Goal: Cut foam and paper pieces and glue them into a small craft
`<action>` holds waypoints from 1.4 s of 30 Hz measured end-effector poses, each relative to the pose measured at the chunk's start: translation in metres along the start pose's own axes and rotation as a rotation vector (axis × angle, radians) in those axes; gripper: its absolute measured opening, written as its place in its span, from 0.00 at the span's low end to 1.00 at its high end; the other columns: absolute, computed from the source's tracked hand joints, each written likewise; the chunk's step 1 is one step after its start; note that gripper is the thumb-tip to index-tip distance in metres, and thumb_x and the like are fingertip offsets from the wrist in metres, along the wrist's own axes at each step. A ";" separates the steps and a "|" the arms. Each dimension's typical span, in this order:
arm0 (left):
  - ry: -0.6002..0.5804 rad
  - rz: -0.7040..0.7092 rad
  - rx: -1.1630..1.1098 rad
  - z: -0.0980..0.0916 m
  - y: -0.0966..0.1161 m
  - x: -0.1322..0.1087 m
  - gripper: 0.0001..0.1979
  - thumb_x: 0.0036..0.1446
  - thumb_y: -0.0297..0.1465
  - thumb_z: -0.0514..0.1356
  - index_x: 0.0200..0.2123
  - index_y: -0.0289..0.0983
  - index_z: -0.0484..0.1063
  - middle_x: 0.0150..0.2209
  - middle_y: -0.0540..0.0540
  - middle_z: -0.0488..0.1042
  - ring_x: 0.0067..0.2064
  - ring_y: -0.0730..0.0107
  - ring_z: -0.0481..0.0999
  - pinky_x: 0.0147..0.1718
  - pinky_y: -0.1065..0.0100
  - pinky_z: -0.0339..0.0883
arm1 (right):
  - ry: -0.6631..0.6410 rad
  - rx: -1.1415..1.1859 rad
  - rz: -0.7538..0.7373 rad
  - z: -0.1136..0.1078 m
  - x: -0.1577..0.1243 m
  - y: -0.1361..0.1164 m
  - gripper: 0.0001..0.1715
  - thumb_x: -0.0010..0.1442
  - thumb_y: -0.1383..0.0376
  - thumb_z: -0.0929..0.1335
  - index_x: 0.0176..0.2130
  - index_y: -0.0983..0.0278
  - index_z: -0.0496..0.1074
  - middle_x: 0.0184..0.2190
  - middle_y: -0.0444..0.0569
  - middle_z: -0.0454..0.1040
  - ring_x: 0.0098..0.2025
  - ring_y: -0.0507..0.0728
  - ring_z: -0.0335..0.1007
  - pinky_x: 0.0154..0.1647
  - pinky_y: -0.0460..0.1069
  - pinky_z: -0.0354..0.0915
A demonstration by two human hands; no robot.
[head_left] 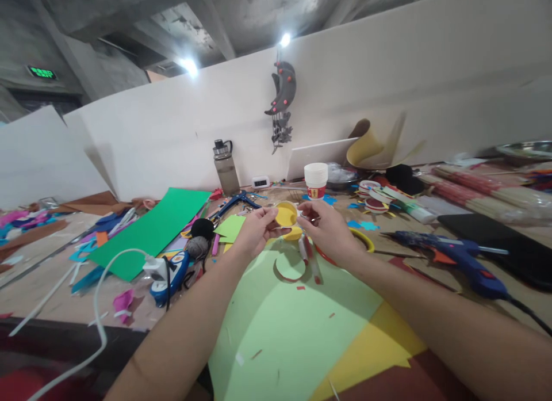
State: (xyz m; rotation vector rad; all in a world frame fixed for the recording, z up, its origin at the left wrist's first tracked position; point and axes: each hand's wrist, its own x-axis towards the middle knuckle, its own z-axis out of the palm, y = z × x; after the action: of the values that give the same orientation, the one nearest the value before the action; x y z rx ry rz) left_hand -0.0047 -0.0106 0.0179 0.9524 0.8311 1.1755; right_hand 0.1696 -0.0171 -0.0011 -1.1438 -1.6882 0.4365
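A white partition wall (pixel 194 119) crosses the frame beneath a bare concrete ceiling, and a dark crescent moon ornament (pixel 285 89) hangs against it at upper centre. Below it lies my cluttered work surface (pixel 86 302).

At the centre of the frame I hold a yellow disc (pixel 286 214) with a pale rim, tilted so its round face shows. My left grip (pixel 255 233) is closed on its left edge, thumb and fingers pinching it. My right grip (pixel 324 224) is at the right edge, fingers curled and thumb close to the index finger; I cannot tell whether it pinches the rim or something small beside it.

Just under the disc there is another yellow piece (pixel 293 234), and below that a round pale green cutout (pixel 291 267) on a large light green sheet (pixel 293 332), which overlaps a yellow sheet (pixel 375 343) at lower right.

A blue glue gun (pixel 459 260) lies at right, beside a black slab (pixel 500 245). Stacked paper cups (pixel 316 176) stand beyond my right grip, a grey bottle (pixel 227 171) beyond my left. A bright green sheet (pixel 150 234) is at left, near a blue power strip (pixel 172 277).
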 end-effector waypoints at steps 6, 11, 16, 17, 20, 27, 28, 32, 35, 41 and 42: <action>-0.083 0.040 -0.032 -0.001 -0.004 0.001 0.12 0.52 0.30 0.67 0.34 0.33 0.68 0.33 0.44 0.78 0.34 0.67 0.79 0.44 0.51 0.76 | 0.007 0.071 -0.001 0.002 0.002 0.004 0.09 0.57 0.63 0.67 0.39 0.62 0.69 0.36 0.49 0.72 0.37 0.57 0.69 0.40 0.53 0.66; -0.066 0.034 -0.009 0.001 -0.005 0.001 0.12 0.56 0.31 0.65 0.42 0.33 0.68 0.39 0.42 0.78 0.35 0.65 0.80 0.36 0.58 0.78 | 0.015 0.233 0.099 0.004 0.003 0.007 0.13 0.58 0.58 0.67 0.41 0.60 0.65 0.36 0.48 0.72 0.34 0.56 0.70 0.34 0.52 0.69; -0.048 0.044 0.019 0.004 -0.006 0.001 0.10 0.56 0.31 0.63 0.40 0.32 0.70 0.34 0.43 0.77 0.31 0.67 0.78 0.26 0.65 0.77 | -0.110 0.374 0.313 0.004 0.004 0.001 0.13 0.57 0.59 0.68 0.41 0.60 0.66 0.35 0.47 0.71 0.28 0.53 0.69 0.24 0.49 0.69; -0.052 0.043 0.020 0.003 -0.006 0.000 0.10 0.55 0.31 0.64 0.39 0.32 0.71 0.33 0.44 0.77 0.31 0.67 0.78 0.26 0.66 0.77 | -0.128 0.422 0.346 0.004 0.004 0.000 0.12 0.57 0.60 0.67 0.41 0.60 0.66 0.33 0.46 0.71 0.27 0.53 0.69 0.23 0.49 0.70; -0.075 0.031 0.021 0.002 -0.006 0.000 0.12 0.54 0.33 0.65 0.39 0.32 0.72 0.33 0.43 0.77 0.30 0.69 0.77 0.27 0.67 0.76 | -0.155 0.500 0.387 0.005 0.004 -0.001 0.07 0.58 0.63 0.66 0.39 0.61 0.66 0.29 0.44 0.71 0.24 0.51 0.68 0.24 0.49 0.71; -0.186 0.044 0.074 -0.001 -0.013 0.003 0.19 0.50 0.40 0.68 0.38 0.31 0.74 0.33 0.43 0.77 0.32 0.70 0.77 0.32 0.66 0.77 | -0.141 0.439 0.404 0.005 0.004 0.000 0.12 0.52 0.67 0.71 0.39 0.63 0.68 0.29 0.43 0.73 0.21 0.49 0.66 0.19 0.45 0.66; -0.196 0.044 0.083 -0.002 -0.014 0.004 0.19 0.50 0.41 0.69 0.38 0.31 0.74 0.33 0.44 0.77 0.32 0.71 0.77 0.32 0.66 0.77 | -0.141 0.428 0.403 0.004 0.004 0.000 0.13 0.51 0.67 0.71 0.38 0.63 0.68 0.28 0.42 0.73 0.20 0.49 0.65 0.19 0.45 0.65; -0.215 0.026 0.098 -0.003 -0.015 0.004 0.19 0.50 0.41 0.68 0.39 0.31 0.74 0.32 0.45 0.76 0.32 0.71 0.77 0.32 0.68 0.77 | -0.159 0.403 0.377 0.004 0.003 0.002 0.10 0.52 0.64 0.70 0.37 0.63 0.69 0.25 0.40 0.72 0.18 0.49 0.64 0.18 0.45 0.64; -0.222 0.036 0.125 -0.001 -0.015 0.003 0.17 0.49 0.37 0.69 0.39 0.32 0.74 0.35 0.44 0.77 0.33 0.71 0.77 0.33 0.68 0.76 | -0.159 0.407 0.364 0.004 0.002 0.003 0.10 0.52 0.63 0.71 0.36 0.63 0.69 0.24 0.41 0.72 0.18 0.49 0.64 0.18 0.46 0.64; -0.079 0.121 0.266 0.007 -0.015 -0.001 0.14 0.44 0.26 0.68 0.37 0.32 0.73 0.33 0.45 0.78 0.29 0.73 0.75 0.28 0.68 0.75 | -0.139 0.369 0.353 0.006 0.000 0.003 0.12 0.51 0.59 0.71 0.32 0.62 0.68 0.21 0.40 0.71 0.17 0.50 0.64 0.16 0.46 0.62; -0.059 0.130 0.289 0.008 -0.015 -0.002 0.13 0.45 0.25 0.67 0.37 0.32 0.73 0.33 0.45 0.78 0.28 0.73 0.75 0.27 0.69 0.74 | -0.139 0.366 0.349 0.006 -0.001 0.002 0.12 0.51 0.58 0.71 0.32 0.61 0.68 0.20 0.40 0.70 0.17 0.51 0.64 0.15 0.46 0.62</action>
State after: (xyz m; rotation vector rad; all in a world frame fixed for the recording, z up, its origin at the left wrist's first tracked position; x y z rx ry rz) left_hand 0.0072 -0.0154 0.0074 1.2880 0.9186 1.1502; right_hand 0.1654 -0.0157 -0.0061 -1.1512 -1.4452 1.0200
